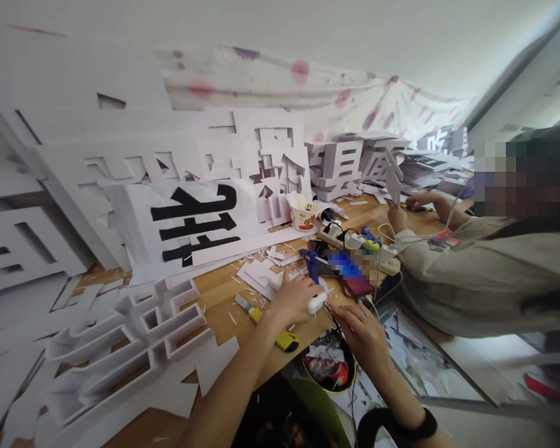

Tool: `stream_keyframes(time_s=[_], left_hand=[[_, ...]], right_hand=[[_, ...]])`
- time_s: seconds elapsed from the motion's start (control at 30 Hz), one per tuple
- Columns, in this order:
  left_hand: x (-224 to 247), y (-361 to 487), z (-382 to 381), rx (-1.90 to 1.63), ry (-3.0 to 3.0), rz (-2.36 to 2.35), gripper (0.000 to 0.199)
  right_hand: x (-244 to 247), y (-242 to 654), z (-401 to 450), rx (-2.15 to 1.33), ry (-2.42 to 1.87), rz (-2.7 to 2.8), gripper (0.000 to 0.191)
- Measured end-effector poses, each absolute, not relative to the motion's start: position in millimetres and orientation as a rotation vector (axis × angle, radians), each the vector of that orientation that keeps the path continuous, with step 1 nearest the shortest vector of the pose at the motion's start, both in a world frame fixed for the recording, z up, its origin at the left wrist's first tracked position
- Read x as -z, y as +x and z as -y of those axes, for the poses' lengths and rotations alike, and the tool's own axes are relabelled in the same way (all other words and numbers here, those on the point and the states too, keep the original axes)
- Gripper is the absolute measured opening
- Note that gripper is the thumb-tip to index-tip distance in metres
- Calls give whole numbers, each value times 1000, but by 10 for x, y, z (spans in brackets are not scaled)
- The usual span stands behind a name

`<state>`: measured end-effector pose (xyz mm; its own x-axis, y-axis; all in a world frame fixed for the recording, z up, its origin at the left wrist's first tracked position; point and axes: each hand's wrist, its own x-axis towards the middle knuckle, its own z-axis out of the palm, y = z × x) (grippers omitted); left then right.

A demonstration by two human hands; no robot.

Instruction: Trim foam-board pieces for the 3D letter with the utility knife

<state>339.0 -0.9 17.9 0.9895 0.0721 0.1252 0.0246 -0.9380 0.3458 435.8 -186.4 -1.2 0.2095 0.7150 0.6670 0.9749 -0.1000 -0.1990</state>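
Note:
My left hand (295,297) is closed around a white rounded handheld tool (317,303), whose exact kind is hidden by the fingers. Close to its near end, my right hand (361,326) pinches a thin dark cable (327,305). Whether the cable is joined to the tool I cannot make out. A yellow utility knife (285,340) lies on the table beside my left forearm. White board scraps (257,278) are spread beyond my left hand. To the left sits a raised white character built from board strips (177,317).
A blue glue gun (311,264), a phone (348,264) and a power strip (331,238) lie beyond my hands. A paper bowl (303,214) stands behind them. Below the table edge is a waste bin (329,367). Cut-out boards (191,134) lean behind. A co-worker (485,267) works at right.

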Motion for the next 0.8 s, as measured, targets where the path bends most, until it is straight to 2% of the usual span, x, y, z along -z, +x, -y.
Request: stream_keyframes(time_s=[0.27, 0.37, 0.57, 0.7, 0.8], left_hand=[[-164, 3405, 117, -196, 2853, -70, 46], [-172, 3407, 152, -194, 2885, -57, 42], [-128, 3405, 190, -220, 2945, -37, 33], [-48, 3396, 229, -249, 2966, -7, 33], [13, 3397, 273, -253, 2981, -7, 24]], right_hand=[[9, 4319, 1836, 497, -1947, 1516, 18], [39, 4347, 1824, 450, -1939, 1525, 19], [123, 4448, 1855, 237, -1866, 1503, 22], [149, 4501, 1902, 48, -1976, 1435, 27], [103, 4541, 1910, -142, -2090, 1423, 24]])
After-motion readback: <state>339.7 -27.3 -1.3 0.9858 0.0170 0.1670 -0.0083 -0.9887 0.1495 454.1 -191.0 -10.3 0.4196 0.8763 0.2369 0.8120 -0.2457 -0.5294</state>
